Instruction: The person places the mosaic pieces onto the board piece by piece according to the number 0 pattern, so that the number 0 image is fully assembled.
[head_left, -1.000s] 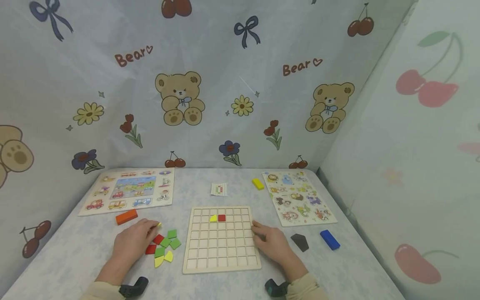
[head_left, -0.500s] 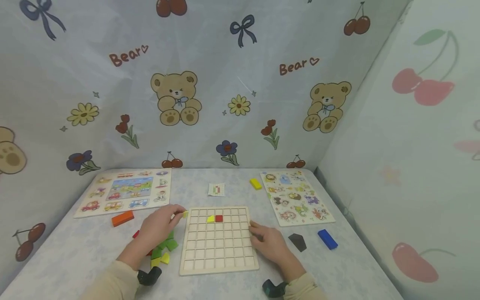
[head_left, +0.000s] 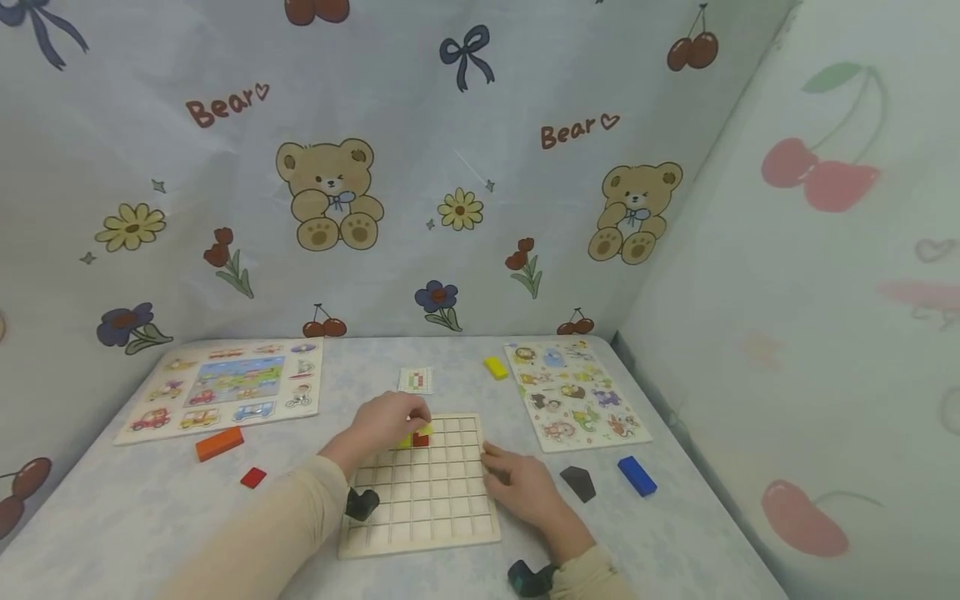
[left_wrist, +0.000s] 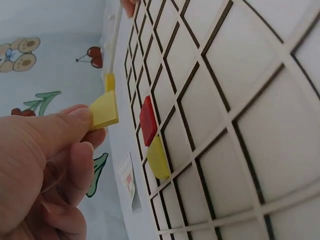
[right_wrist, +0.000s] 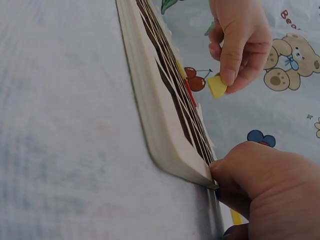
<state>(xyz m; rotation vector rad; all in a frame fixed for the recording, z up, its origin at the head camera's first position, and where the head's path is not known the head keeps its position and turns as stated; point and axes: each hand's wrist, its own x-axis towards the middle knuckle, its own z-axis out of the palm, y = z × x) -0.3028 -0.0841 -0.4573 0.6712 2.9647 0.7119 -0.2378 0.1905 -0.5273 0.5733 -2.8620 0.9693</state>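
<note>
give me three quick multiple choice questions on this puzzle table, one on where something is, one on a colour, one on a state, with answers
1. Where does the right hand rest?
A. on the right edge of the wooden grid board
B. on the orange block
C. on the animal puzzle

2. What colour is the small flat piece in the left hand?
A. blue
B. yellow
C. black

3. What state is that piece in?
A. seated in a cell
B. lying on the table
C. pinched above the board

Answers: 1 A, the head view shows its fingers at the board's right edge. 2 B, both wrist views show it yellow. 3 C, the right wrist view shows the grip holding it clear of the grid.
</note>
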